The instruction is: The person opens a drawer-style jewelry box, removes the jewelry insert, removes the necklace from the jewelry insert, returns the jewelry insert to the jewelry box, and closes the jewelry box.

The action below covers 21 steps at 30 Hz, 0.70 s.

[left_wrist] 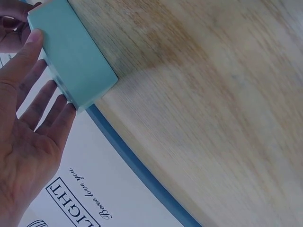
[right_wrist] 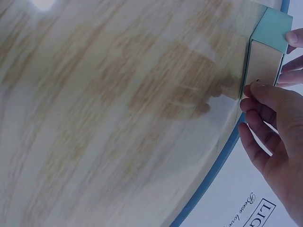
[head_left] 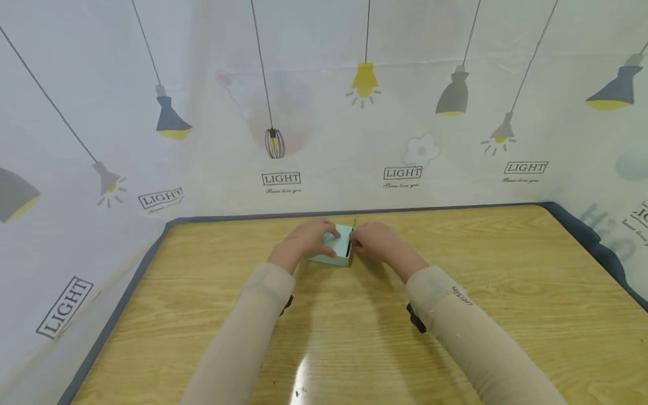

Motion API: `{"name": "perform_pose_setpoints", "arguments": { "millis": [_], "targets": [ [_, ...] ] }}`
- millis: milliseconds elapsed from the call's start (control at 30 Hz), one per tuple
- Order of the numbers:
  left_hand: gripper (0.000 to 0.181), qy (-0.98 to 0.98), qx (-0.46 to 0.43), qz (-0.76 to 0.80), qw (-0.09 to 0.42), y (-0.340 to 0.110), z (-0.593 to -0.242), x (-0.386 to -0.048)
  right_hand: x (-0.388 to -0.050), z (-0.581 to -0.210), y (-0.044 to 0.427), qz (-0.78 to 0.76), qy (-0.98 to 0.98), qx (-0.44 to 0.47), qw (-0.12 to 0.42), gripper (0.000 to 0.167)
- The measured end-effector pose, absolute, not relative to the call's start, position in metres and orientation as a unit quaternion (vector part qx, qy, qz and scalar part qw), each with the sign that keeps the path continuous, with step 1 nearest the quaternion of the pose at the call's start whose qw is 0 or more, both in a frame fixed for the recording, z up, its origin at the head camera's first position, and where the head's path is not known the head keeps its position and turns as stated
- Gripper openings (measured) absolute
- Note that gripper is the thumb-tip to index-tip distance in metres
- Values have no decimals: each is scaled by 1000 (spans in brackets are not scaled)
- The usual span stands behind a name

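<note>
A small mint-green box point(head_left: 340, 241) lies near the far edge of the table. My left hand point(head_left: 306, 241) grips it from the left, thumb on the near side and fingers across the top and far side. The left wrist view shows the plain green long side of the box point(left_wrist: 75, 56) between thumb and fingers. At the box's right end, my right hand point(head_left: 376, 241) pinches with thumb and forefinger at a beige inner panel point(right_wrist: 264, 64), framed by the green outer sleeve point(right_wrist: 273, 28). What exactly lies between those fingertips is hidden.
The wood-grain table point(head_left: 506, 281) spreads around both arms. A pale cloth point(head_left: 334, 185) printed with lamps hangs behind and at the sides, its blue border along the table edge. Tiny dark specks point(head_left: 297, 392) lie near the front.
</note>
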<state>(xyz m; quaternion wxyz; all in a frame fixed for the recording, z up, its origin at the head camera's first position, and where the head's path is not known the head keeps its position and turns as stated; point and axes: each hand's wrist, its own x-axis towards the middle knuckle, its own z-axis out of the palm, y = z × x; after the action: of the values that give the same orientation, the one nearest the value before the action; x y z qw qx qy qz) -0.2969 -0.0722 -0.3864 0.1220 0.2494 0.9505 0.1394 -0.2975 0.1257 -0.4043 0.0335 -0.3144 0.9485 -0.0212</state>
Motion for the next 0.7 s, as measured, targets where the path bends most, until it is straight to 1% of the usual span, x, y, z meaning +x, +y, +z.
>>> {"name": "perform_pose_setpoints", "arguments": {
  "millis": [133, 367, 533, 700],
  "targets": [
    [52, 949, 251, 143, 130, -72, -387, -296, -296, -405, 127, -25, 949, -311, 37, 9],
    [52, 950, 245, 148, 126, -70, -382, -295, -293, -402, 129, -30, 946, -321, 21, 10],
    [53, 950, 242, 145, 135, -71, -383, -295, -292, -402, 131, -39, 945, -325, 21, 15],
    [53, 951, 236, 146, 134, -71, -382, -294, -293, -402, 132, -41, 947, -318, 19, 19]
  ]
}}
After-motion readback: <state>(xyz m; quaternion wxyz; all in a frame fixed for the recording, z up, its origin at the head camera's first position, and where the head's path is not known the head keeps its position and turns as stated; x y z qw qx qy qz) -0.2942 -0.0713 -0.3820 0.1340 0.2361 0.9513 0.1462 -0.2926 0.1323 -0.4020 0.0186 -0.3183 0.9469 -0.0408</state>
